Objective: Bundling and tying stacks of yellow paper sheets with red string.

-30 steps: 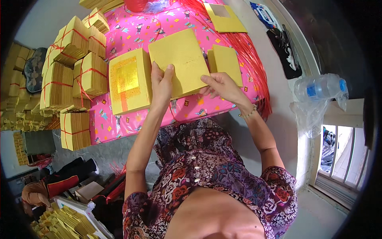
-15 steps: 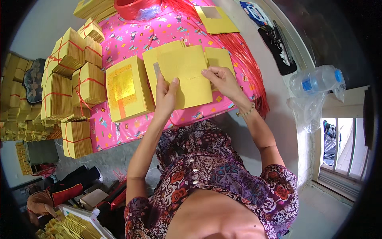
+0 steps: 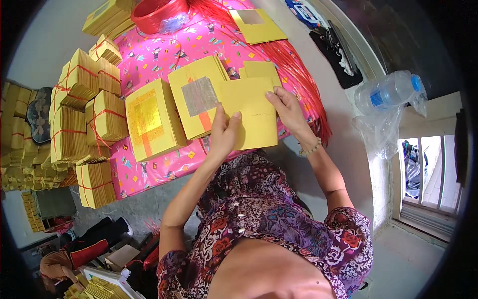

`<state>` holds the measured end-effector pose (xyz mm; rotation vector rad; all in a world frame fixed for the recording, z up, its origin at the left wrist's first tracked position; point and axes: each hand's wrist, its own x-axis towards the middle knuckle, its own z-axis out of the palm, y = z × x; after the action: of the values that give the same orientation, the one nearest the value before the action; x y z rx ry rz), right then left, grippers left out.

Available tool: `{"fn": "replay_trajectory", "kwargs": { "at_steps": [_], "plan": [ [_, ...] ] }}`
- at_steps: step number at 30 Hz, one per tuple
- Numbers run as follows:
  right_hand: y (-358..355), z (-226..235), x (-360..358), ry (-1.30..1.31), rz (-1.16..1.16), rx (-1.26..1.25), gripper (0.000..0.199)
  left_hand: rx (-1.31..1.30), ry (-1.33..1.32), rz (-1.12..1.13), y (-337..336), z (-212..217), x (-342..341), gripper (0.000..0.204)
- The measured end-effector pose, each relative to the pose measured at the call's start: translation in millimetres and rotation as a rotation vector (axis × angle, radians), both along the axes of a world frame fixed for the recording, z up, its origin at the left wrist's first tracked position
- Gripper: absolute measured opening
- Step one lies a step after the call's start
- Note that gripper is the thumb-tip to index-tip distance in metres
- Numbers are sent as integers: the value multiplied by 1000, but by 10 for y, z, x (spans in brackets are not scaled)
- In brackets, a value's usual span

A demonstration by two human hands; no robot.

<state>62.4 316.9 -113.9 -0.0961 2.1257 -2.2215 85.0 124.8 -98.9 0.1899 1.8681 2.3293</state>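
Note:
Both my hands hold a yellow paper sheet [image 3: 254, 117], perhaps several together, over the near edge of the pink table cover. My left hand [image 3: 225, 130] pinches its left edge, thumb on top. My right hand [image 3: 290, 113] grips the right edge, thumb on top and fingers behind. Just left of the sheet lies a yellow paper stack with a silver square [image 3: 200, 97] and an orange strip. Farther left sits a thick stack with a gold square [image 3: 149, 117]. Behind the held sheet, more yellow paper [image 3: 258, 69] is partly hidden.
Yellow bundles tied with red string [image 3: 107, 117] are piled along the table's left side. Red plastic strands [image 3: 298, 65] run down the right from a red coil [image 3: 157, 15]. Another yellow stack [image 3: 258, 32] lies far back. A plastic bottle [image 3: 388, 94] is at right.
Both hands and the yellow sheet have moved right and slightly nearer relative to the stacks. The silver square, mostly covered before, now shows.

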Motion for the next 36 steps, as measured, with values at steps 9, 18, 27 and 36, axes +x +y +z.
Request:
{"fn": "replay_trajectory", "kwargs": {
  "at_steps": [9,18,27,36],
  "plan": [
    [584,95,-407,-79,-213,-162,26,-203,65,-99,54,-54,-296,31],
    [769,-456,-880,-98,-208,86,30,-1253,999,-192,163,-351,-181,40],
    [679,-937,-1045,38,-300,565,34,-1420,1007,-254,151,-553,-186,44],
    [428,-579,-850,93,-348,867,33,-1522,1049,-248,165,-483,-159,34]
  ]
}}
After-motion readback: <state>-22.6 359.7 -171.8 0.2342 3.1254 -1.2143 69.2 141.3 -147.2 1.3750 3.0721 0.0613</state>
